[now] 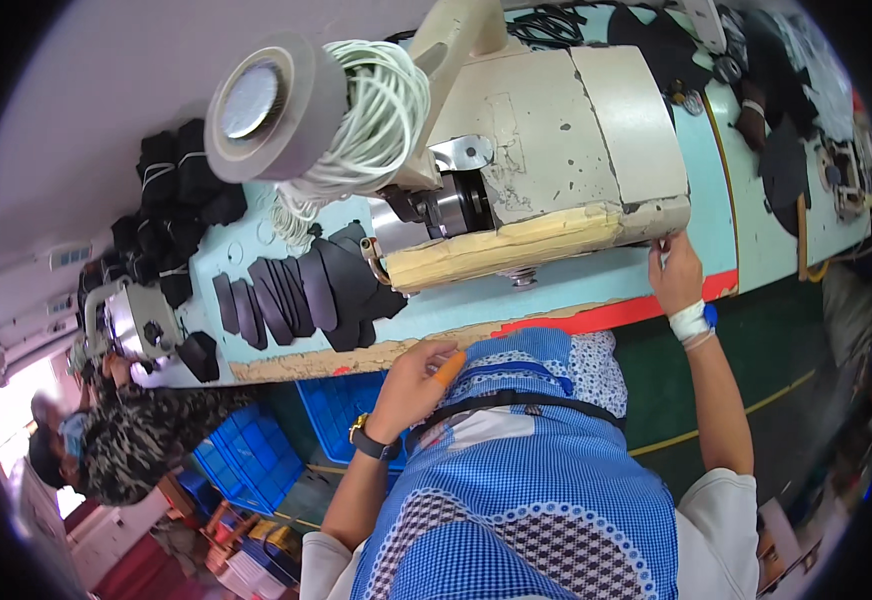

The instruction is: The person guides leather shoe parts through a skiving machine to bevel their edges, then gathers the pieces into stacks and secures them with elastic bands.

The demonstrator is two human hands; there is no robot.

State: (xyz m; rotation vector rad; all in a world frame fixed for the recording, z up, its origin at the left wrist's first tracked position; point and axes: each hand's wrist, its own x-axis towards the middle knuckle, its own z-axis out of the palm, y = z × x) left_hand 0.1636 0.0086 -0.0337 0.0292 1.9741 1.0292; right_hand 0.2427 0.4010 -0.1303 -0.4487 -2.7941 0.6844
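My right hand (676, 276) is at the lower right corner of a beige sewing machine (546, 140). Its fingers are bent, with the tips against the machine's edge; what they grip there is hidden. A white wrap with a blue piece circles that wrist. My left hand (416, 384) hangs in front of the table edge, by the blue checked apron (516, 480). Its fingers are loosely curved and apart, one wearing an orange finger cover, and it holds nothing. Dark flat cut pieces (321, 290) lie fanned on the table to the machine's left.
A large spool (276, 105) and a white cord coil (381, 95) stand over the machine. Black bundles (181, 180) are piled far left. Blue crates (251, 455) sit below the table (356, 215). Another person (126, 440) works at a second machine (136, 320) on the left.
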